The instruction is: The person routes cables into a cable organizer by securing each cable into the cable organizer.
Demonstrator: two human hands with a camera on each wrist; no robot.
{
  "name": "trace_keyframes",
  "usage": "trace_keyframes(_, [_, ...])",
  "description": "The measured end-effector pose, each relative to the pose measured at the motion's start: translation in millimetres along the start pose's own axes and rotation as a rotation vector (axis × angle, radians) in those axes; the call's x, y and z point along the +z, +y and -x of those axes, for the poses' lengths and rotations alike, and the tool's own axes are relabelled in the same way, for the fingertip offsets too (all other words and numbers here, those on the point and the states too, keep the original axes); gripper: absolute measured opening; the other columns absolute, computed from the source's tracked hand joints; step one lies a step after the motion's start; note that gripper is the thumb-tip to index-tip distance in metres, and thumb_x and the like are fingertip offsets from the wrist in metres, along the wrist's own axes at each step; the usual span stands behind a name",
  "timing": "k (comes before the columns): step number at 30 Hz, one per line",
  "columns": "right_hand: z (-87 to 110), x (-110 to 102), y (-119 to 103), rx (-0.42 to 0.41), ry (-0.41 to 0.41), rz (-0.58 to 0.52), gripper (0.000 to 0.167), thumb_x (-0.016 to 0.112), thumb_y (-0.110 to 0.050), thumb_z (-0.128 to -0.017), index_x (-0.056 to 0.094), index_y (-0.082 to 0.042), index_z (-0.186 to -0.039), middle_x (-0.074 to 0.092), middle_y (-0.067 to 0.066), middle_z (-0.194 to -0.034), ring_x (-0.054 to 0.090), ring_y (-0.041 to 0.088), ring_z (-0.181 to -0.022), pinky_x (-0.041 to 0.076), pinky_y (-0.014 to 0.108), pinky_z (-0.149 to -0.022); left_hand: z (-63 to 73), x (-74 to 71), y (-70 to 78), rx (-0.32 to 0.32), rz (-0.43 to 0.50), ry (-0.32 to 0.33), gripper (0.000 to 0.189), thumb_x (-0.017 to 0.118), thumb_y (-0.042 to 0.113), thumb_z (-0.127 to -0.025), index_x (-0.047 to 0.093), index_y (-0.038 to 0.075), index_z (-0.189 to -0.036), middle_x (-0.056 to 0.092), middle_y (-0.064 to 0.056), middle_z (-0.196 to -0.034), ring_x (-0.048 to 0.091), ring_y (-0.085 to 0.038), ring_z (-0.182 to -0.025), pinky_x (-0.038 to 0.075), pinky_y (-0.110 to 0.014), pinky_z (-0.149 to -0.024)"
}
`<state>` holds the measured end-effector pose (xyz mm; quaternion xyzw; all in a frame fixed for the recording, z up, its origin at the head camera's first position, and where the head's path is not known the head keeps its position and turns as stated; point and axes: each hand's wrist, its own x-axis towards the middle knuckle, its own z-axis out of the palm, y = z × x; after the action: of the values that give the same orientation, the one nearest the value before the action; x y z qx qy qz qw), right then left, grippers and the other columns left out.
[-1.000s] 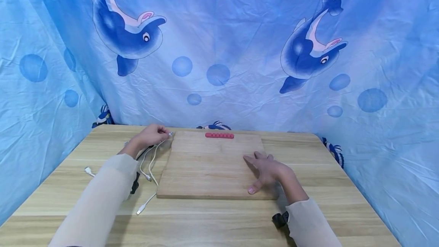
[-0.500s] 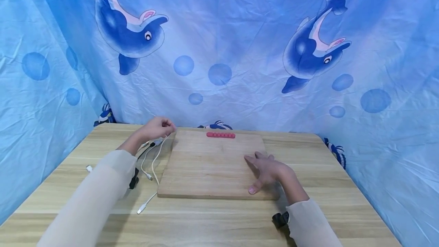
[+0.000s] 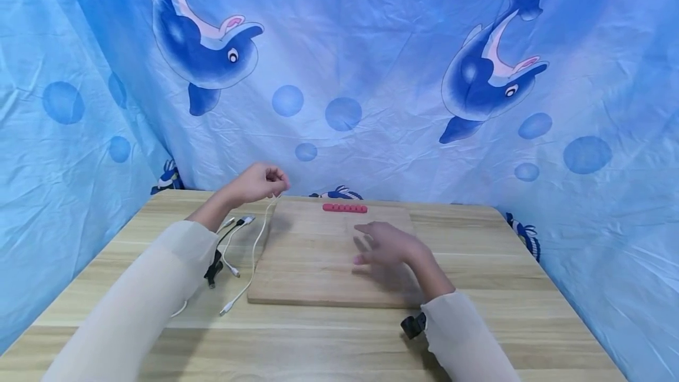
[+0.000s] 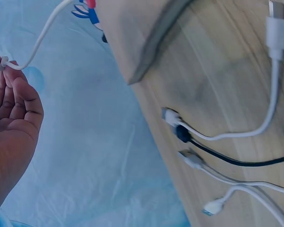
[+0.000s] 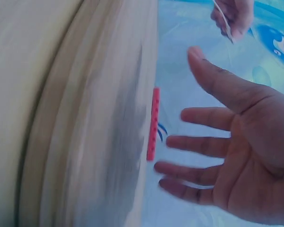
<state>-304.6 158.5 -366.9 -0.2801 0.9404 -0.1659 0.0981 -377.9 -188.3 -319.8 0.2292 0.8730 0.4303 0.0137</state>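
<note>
With thumb and fingertips, my left hand (image 3: 261,184) pinches one end of a white charging cable (image 3: 259,239), raised above the board's far left corner. The cable hangs down along the board's left side, its other plug lying on the table. In the left wrist view the pinched end (image 4: 4,62) is mostly covered by the fingers. My right hand (image 3: 389,245) hovers over the right part of the wooden board (image 3: 307,276), fingers spread and holding nothing. A red cable organizer strip (image 3: 345,208) with several notches lies at the board's far edge.
Several other cables, white ones and a black cable (image 4: 222,154), lie on the table left of the board, partly under my left forearm. Behind the table (image 3: 477,341) hangs a blue curtain (image 3: 339,46) printed with dolphins.
My left hand has risen and moved right, lifting the white cable's end off the table. My right hand has come off the board's right side and shifted left.
</note>
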Motion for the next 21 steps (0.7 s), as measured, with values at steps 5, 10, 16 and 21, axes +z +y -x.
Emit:
trace_keyframes(5, [-23.2,4.3,-9.7,-0.110,0.045,-0.182,0.066,0.075,-0.037,-0.094,0.054,-0.004,-0.147,0.061,0.018,-0.140,0.064,0.033,-0.122,0.050,0.049,-0.104,-4.4,2.1,11.9,0.003,-0.016,0.009,0.017,0.065,0.018,-0.100,0.068,0.002,-0.104,0.063,-0.010,-0.083,0.059,-0.025,-0.078,0.053,-0.034,-0.070])
trace_keyframes(10, [-42.6,13.9,-27.1,-0.120,0.113,-0.403,0.056,0.075,-0.035,-0.095,0.061,-0.007,-0.141,0.069,0.014,-0.129,0.068,0.024,-0.113,0.053,0.045,-0.101,-6.2,3.6,26.2,0.017,-0.003,0.009,0.019,0.066,0.023,-0.101,0.067,0.004,-0.104,0.067,-0.017,-0.091,0.062,-0.035,-0.087,0.054,-0.036,-0.074])
trace_keyframes(16, [-60.7,32.6,-51.0,-0.096,0.183,-0.700,0.042,0.073,-0.026,-0.097,0.066,-0.005,-0.133,0.074,0.007,-0.114,0.069,0.023,-0.105,0.057,0.039,-0.093,-8.2,8.7,44.4,0.045,0.035,0.013,0.021,0.066,0.025,-0.102,0.066,0.004,-0.105,0.068,-0.020,-0.094,0.062,-0.039,-0.089,0.054,-0.034,-0.074])
trace_keyframes(21, [-68.1,48.2,-63.5,-0.068,0.149,-0.942,0.040,0.069,-0.017,-0.100,0.062,0.003,-0.134,0.070,0.022,-0.117,0.067,0.040,-0.105,0.060,0.048,-0.085,-11.2,15.0,53.3,0.056,0.076,0.011,0.022,0.066,0.026,-0.102,0.066,0.004,-0.107,0.068,-0.021,-0.096,0.062,-0.042,-0.092,0.055,-0.035,-0.077])
